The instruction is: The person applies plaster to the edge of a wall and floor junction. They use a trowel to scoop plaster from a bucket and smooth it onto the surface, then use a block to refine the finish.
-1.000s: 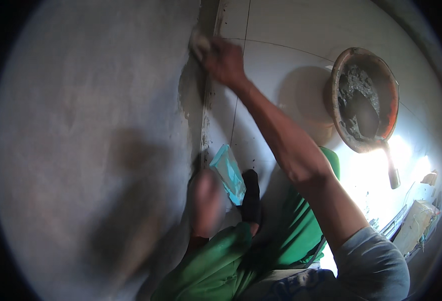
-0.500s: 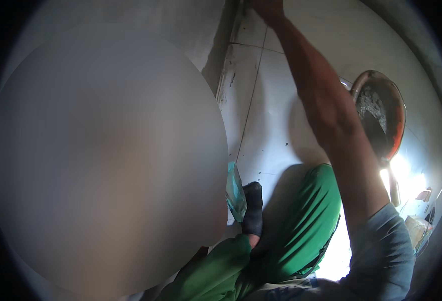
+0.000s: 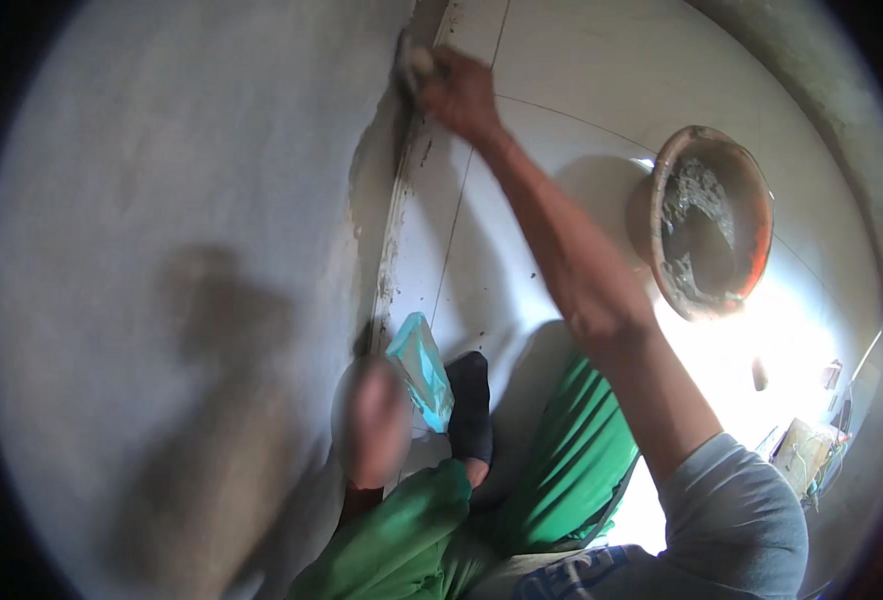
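My right hand (image 3: 458,95) is stretched out to the far end of the wall's base. It is closed round the pale handle of a trowel (image 3: 403,65), whose thin blade is pressed to the wall over a strip of damp grey mortar (image 3: 373,165). Low by the wall, my left hand (image 3: 371,420) is smeared by blur, so its fingers cannot be made out. Next to it lies a teal and clear plastic-wrapped packet (image 3: 421,372), beside my dark-socked foot (image 3: 469,400).
An orange-rimmed bucket (image 3: 661,170) with wet grey mortar stands on the white tiled floor (image 3: 571,65) at right. The grey wall (image 3: 161,150) fills the left side. Bright light falls near a box with wires (image 3: 799,445) at lower right.
My right hand has come nearer along the wall's base and now shows with the trowel. The large blurred patch over the wall has gone. The view has shifted, and the bucket shows fully.
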`<action>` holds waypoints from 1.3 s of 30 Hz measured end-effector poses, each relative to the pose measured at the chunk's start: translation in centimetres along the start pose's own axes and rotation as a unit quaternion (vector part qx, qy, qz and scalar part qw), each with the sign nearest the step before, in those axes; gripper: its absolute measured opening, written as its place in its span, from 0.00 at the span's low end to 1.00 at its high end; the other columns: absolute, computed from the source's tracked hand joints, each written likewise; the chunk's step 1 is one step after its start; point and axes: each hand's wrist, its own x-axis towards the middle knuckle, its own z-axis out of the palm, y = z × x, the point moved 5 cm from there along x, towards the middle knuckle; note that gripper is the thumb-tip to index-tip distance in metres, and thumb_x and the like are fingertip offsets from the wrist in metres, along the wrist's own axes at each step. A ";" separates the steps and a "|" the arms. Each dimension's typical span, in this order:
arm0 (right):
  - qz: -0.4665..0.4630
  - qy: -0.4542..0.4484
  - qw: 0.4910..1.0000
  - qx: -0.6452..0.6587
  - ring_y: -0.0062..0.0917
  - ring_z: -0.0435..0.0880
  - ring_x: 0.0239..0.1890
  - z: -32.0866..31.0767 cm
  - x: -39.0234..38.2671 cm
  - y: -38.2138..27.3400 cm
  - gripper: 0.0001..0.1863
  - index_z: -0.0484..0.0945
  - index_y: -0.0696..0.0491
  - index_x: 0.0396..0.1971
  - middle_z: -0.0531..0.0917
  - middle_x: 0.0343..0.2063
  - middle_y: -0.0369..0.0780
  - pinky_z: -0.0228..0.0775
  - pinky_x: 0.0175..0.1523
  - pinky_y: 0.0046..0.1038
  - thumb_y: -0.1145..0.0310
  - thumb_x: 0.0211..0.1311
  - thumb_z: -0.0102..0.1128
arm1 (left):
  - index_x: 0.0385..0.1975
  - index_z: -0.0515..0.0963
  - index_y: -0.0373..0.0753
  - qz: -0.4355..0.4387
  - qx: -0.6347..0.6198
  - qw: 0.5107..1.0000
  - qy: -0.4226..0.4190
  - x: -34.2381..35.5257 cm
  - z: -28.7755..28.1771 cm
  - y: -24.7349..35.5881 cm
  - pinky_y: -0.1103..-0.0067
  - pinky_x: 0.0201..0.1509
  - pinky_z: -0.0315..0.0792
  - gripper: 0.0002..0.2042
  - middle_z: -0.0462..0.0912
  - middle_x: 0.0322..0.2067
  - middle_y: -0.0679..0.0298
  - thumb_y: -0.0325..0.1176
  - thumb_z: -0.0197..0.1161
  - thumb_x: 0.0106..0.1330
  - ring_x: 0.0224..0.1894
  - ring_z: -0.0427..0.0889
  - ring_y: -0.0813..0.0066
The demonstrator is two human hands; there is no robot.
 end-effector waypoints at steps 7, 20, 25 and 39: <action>0.063 -0.145 0.982 0.101 0.29 0.89 0.41 -0.6 -13.9 -5.7 0.15 0.83 0.59 0.47 0.88 0.35 0.46 0.79 0.50 0.33 0.74 0.61 0.60 | 0.53 0.79 0.31 -0.017 -0.004 1.000 -0.001 0.4 1.4 0.6 0.82 0.55 0.72 0.12 0.84 0.45 0.68 0.20 0.51 0.75 0.46 0.78 0.85; 0.171 0.010 0.985 0.011 0.32 0.83 0.46 -4.4 15.6 3.4 0.17 0.81 0.62 0.54 0.86 0.47 0.46 0.76 0.52 0.34 0.66 0.76 0.58 | 0.58 0.77 0.32 -0.096 -0.026 0.995 -0.016 0.4 -0.6 -1.6 0.79 0.59 0.71 0.13 0.83 0.48 0.67 0.27 0.55 0.80 0.51 0.78 0.82; 0.184 -0.038 0.982 0.024 0.37 0.84 0.50 -3.8 15.1 3.5 0.19 0.80 0.64 0.56 0.86 0.51 0.47 0.76 0.55 0.36 0.65 0.75 0.59 | 0.59 0.77 0.32 -0.087 -0.029 0.996 -0.017 0.6 -0.7 -1.4 0.79 0.59 0.71 0.13 0.84 0.47 0.67 0.29 0.56 0.80 0.51 0.79 0.82; -0.037 -0.012 0.999 0.005 0.38 0.89 0.42 0.6 -4.9 -0.3 0.20 0.83 0.61 0.46 0.89 0.39 0.48 0.80 0.50 0.37 0.68 0.54 0.63 | 0.57 0.77 0.32 -0.113 -0.151 0.982 -0.006 0.5 1.4 -3.8 0.77 0.59 0.74 0.14 0.83 0.50 0.65 0.23 0.54 0.75 0.52 0.81 0.79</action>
